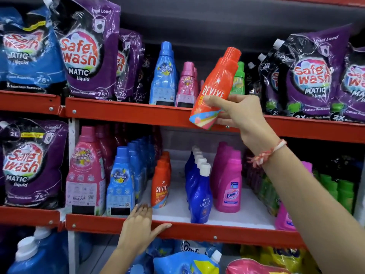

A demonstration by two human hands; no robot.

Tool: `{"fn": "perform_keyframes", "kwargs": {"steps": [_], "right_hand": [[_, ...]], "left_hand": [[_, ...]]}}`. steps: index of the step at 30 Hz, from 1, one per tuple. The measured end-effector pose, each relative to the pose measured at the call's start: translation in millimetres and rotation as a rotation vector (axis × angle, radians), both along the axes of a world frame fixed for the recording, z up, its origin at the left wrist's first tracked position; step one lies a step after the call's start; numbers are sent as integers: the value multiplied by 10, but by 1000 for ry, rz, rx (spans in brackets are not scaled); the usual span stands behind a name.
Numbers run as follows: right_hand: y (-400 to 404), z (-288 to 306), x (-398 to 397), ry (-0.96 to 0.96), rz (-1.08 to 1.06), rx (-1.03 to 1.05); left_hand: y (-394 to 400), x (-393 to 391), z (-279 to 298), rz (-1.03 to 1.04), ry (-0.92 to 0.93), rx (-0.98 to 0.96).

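My right hand (240, 112) grips an orange Revive bottle (215, 86) by its lower half. The bottle is tilted, cap up and to the right, in front of the upper red shelf (128, 113). My left hand (141, 224) rests on the front edge of the middle red shelf (197, 231), fingers straight and thumb laid along the rail. Just beyond its fingertips a row of orange Revive bottles (160, 184) stands on the white shelf floor.
Blue Ujala bottles (199, 186) and pink Vanish bottles (229, 182) stand right of the Revive row, blue fabric-softener bottles (122, 180) left of it. Purple Safe Wash pouches (87, 50) fill the upper shelf's sides. Blue and pink bottles (173, 80) stand behind the held one.
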State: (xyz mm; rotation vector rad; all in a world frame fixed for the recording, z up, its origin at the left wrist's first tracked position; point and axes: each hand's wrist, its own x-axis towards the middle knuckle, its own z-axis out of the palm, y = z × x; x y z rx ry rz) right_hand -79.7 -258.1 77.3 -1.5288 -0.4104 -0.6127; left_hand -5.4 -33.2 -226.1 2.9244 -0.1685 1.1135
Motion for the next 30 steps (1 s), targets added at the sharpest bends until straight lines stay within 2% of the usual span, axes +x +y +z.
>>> {"fn": "perform_keyframes", "kwargs": {"steps": [7, 14, 26, 30], "right_hand": [[118, -876, 58, 147, -14, -44], [491, -1665, 353, 274, -117, -206], [895, -2286, 848, 452, -190, -410], [928, -2353, 878, 435, -198, -449]], "left_hand": [[-27, -30, 32, 10, 37, 15], [-12, 45, -31, 0, 59, -6], [-17, 56, -23, -6, 104, -53], [-10, 58, -14, -7, 107, -59]]}}
